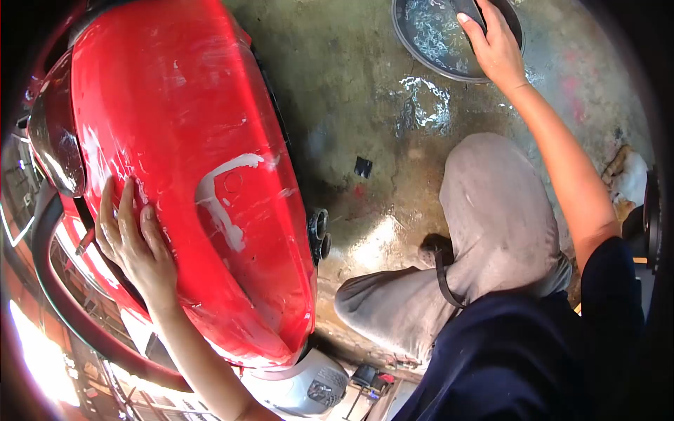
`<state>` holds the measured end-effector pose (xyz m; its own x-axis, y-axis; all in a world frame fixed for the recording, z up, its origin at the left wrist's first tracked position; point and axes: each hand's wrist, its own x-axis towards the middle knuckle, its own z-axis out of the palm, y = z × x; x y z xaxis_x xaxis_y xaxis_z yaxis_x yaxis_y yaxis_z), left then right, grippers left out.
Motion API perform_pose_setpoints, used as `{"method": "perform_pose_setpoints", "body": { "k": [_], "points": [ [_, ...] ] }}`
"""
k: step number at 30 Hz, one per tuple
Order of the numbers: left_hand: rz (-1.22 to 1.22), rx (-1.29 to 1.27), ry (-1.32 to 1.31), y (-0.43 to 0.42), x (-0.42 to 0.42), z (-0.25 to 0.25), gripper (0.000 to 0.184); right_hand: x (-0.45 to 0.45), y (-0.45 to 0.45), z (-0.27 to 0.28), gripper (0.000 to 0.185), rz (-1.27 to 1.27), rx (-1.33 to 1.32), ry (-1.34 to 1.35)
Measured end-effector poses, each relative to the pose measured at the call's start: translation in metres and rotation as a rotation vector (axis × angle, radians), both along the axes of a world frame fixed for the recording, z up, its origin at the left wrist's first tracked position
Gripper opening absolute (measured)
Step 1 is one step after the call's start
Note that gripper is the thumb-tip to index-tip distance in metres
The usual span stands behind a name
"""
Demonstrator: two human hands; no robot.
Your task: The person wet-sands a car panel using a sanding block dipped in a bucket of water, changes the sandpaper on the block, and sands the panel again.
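My left hand [138, 245] lies flat with spread fingers on the upper edge of a red body panel [189, 112], at the left. The panel is wet in places and carries a curved grey-white patch [223, 203]. At the top right, my right hand [497, 52] grips a dark flat block [465, 19] over a round dark basin [430, 62] of water. Part of the block is hidden by my fingers and the frame edge.
A small black square [363, 167] lies on the wet concrete floor [337, 105]. My bent knees in grey trousers [491, 203] are right of the panel. Dark round pipes [319, 235] stick out beside it. A white and brown animal [627, 179] is at the far right.
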<state>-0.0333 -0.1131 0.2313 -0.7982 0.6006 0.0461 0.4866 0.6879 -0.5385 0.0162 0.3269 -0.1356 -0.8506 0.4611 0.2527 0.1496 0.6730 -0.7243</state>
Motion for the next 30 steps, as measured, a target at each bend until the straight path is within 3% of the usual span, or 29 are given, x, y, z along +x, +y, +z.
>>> {"method": "perform_pose_setpoints", "body": {
  "k": [5,6,9,12,13,14,15,16,17,18,21,25,30],
  "points": [
    [-0.051,0.002,-0.089,-0.004,-0.002,-0.002,0.058,-0.003,0.000,-0.008,0.056,0.011,-0.017,-0.002],
    [-0.065,-0.031,-0.097,0.001,0.003,-0.003,0.073,-0.003,0.001,-0.008,0.056,0.011,-0.018,-0.016],
    [-0.124,-0.047,-0.103,-0.008,0.003,-0.001,0.079,-0.010,0.001,-0.008,0.054,0.000,-0.107,-0.031],
    [-0.148,0.049,-0.099,-0.015,0.002,-0.004,0.065,-0.013,-0.017,0.032,0.051,0.060,-0.254,0.018],
    [-0.170,0.070,-0.099,-0.019,0.000,-0.006,0.061,-0.001,-0.049,0.098,0.046,0.018,-0.476,-0.245],
    [-0.227,0.119,-0.073,-0.016,0.002,-0.008,0.048,-0.016,-0.059,0.080,0.042,0.186,-0.621,-0.048],
    [-0.259,0.155,-0.084,-0.017,0.001,-0.007,0.046,-0.028,-0.074,0.078,0.042,0.334,-0.575,0.005],
    [-0.294,0.205,-0.078,-0.018,-0.001,-0.005,0.045,-0.022,-0.102,0.109,0.040,0.350,-0.631,-0.045],
    [-0.327,0.260,-0.063,-0.019,-0.002,-0.003,0.043,-0.011,-0.122,0.140,0.058,0.497,-0.796,-0.151],
    [-0.374,0.342,-0.040,-0.016,0.002,-0.002,0.038,-0.011,-0.137,0.159,0.052,0.617,-0.913,-0.220],
    [-0.572,0.428,0.087,-0.001,0.011,-0.001,0.034,-0.006,-0.176,0.200,0.049,0.795,-1.129,-0.224],
    [-0.703,0.470,-0.074,0.013,0.031,-0.023,0.041,0.008,-0.200,0.219,0.048,0.873,-1.352,-0.143],
    [-0.767,0.402,-0.055,0.019,0.052,-0.022,0.048,0.050,-0.209,0.246,0.037,0.831,-1.129,-0.106]
  ]
}}
